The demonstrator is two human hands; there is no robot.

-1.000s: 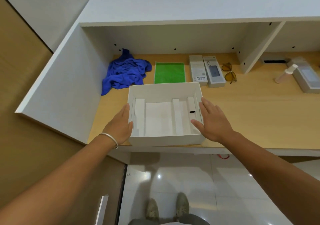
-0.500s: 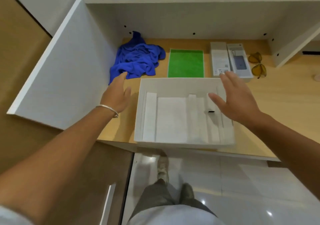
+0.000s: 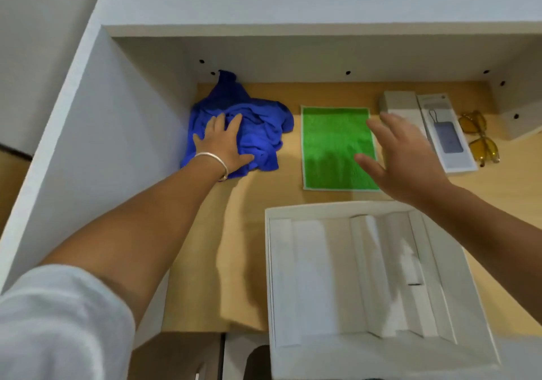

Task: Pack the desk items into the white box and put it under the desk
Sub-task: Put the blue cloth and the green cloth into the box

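Observation:
The open white box with cardboard inserts sits at the desk's front edge, overhanging it slightly. My left hand lies flat with spread fingers on a crumpled blue cloth in the back left corner. My right hand hovers open above the right edge of a flat green cloth. Behind that hand lie a plain white carton, partly hidden, and a white power-bank carton. Yellow-lensed glasses lie to the right of the cartons.
The wooden desktop is enclosed by a white side panel on the left, a back wall with small holes, and a shelf overhead. A white divider stands at far right. Floor shows below the desk edge.
Both hands left the sides of the white box and reached toward the back. My left hand landed on the blue cloth; my right hand moved over the green cloth. My head leaned closer.

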